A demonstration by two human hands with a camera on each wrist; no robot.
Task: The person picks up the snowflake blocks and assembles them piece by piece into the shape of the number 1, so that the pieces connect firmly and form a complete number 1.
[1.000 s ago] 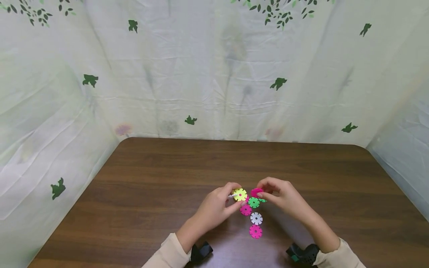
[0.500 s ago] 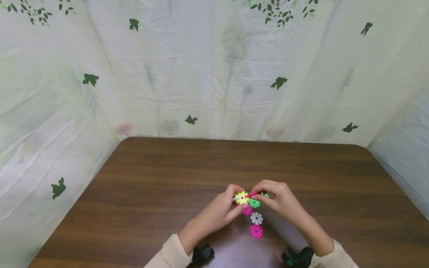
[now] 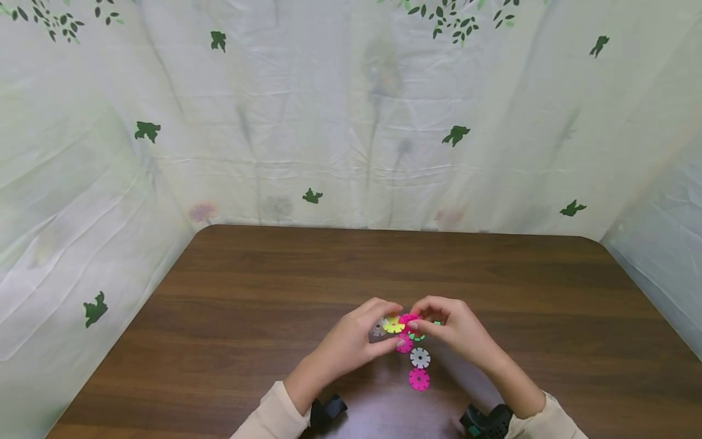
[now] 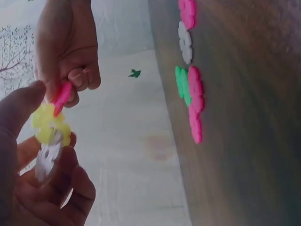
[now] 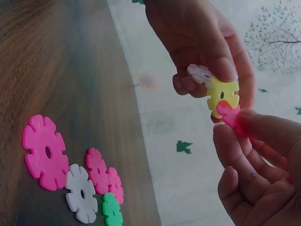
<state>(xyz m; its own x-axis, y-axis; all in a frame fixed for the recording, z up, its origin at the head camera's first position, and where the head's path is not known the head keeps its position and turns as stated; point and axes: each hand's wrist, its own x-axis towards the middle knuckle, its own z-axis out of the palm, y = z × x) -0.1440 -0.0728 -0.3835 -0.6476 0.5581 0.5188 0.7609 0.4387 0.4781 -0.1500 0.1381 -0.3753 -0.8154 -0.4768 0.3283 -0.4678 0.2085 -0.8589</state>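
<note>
My left hand [image 3: 356,335] pinches a yellow notched snowflake disc [image 5: 222,94] between thumb and fingers. A white disc [image 4: 47,160] is joined to the yellow one and sits within the curl of that hand. My right hand [image 3: 452,323] pinches a pink disc [image 5: 229,115] by its edge. The pink disc overlaps the yellow disc's rim at an angle in both wrist views. Both hands are raised above the tabletop. Under and in front of them lie a white disc [image 3: 420,358], a pink disc [image 3: 419,379], and green discs [image 5: 112,209] partly hidden by the right hand.
The brown wooden table [image 3: 274,280] has rounded far corners. Two more pink discs [image 5: 97,170] lie close to the green ones. A pale curtain [image 3: 340,122] with green bird shapes hangs behind the table. Black devices [image 3: 487,421] are worn at both wrists.
The right hand has brought its pink disc leftward to the yellow disc. Held pieces have turned, so the joined white disc now shows its face and the pink one lies flatter.
</note>
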